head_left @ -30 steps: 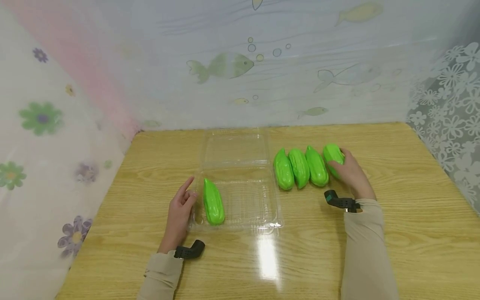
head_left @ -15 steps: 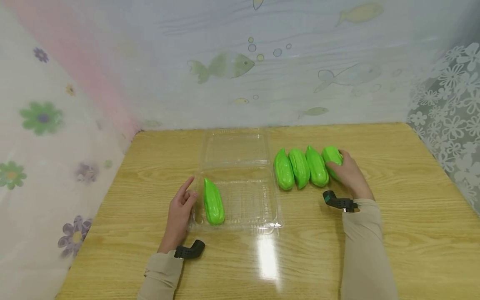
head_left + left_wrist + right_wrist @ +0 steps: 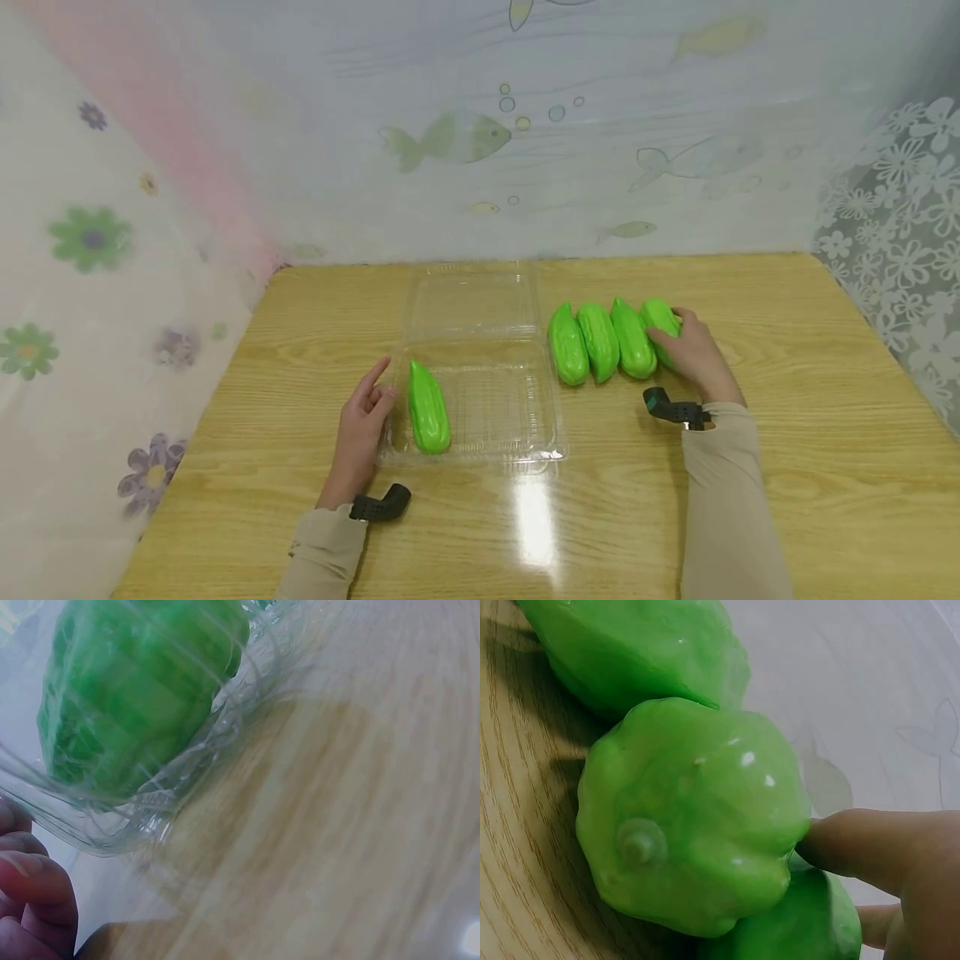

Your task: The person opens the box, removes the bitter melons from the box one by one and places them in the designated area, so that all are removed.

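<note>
Five glossy green, elongated, ribbed gourds are in the head view. My right hand (image 3: 697, 354) grips the rightmost gourd (image 3: 660, 321), its thumb on the left side and fingers round the far right side. That gourd stands against the end of a row: a gourd (image 3: 633, 340), another gourd (image 3: 598, 342) and a leftmost gourd (image 3: 568, 346). A single gourd (image 3: 429, 412) lies along the left side inside a clear plastic clamshell box (image 3: 495, 457). Beside the box's left edge rests my left hand (image 3: 360, 429), index finger extended, the others loosely bent; contact is hard to tell.
The box's clear lid (image 3: 472, 302) lies folded back towards the wall. A wood-grain table (image 3: 600, 500) carries everything. Patterned sheeting (image 3: 450, 200) borders the table at the back and both sides. Each wrist wears a black camera (image 3: 382, 503).
My right hand has shifted slightly left and nearer, bringing the gripped gourd up against the row. My left hand and the box stay put. The head view has tilted slightly.
</note>
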Demonstrator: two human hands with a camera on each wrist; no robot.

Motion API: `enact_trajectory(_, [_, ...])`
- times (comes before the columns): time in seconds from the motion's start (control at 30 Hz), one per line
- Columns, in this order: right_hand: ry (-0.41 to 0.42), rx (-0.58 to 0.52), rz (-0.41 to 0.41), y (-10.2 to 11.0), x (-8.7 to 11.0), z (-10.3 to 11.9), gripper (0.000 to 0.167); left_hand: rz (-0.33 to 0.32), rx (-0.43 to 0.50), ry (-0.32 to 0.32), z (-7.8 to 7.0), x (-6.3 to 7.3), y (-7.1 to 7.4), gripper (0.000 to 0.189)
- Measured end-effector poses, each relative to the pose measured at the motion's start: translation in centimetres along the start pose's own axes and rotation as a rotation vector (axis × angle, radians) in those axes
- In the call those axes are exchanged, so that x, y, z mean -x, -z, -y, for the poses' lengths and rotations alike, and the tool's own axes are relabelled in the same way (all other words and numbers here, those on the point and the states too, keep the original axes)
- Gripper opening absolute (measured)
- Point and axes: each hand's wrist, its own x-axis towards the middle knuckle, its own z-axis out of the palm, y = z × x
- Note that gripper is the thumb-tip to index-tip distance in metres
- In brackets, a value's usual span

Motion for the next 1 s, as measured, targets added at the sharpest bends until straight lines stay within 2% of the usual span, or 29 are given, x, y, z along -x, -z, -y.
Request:
enact_trajectory(0.13, [-0.005,0.021,-0.009,0.1,0.1,0.0,0.083,0.006,-0.002,-0.007,0.1,-0.1,0.1,0.044])
enact_trajectory(0.37, [0.001,0.046,-0.021,0.2,0.2,0.0,0.084,-0.009,0.006,-0.019,2.0,-0.9,0.3,0.043])
enact_trajectory(0.53, [0.009,0.059,-0.03,0.3,0.2,-0.3,0.083,-0.018,0.01,-0.032,2.4,-0.9,0.2,0.043])
enact_trajectory(0.73, [-0.002,0.038,-0.027,0.5,0.4,-0.3,0.082,-0.008,0.022,-0.026,2.1,-0.9,0.2,0.043])
enact_trajectory(1.0, [-0.014,0.003,-0.003,0.6,0.7,-0.1,0.083,0.001,0.013,-0.005,0.4,-0.1,0.2,0.044])
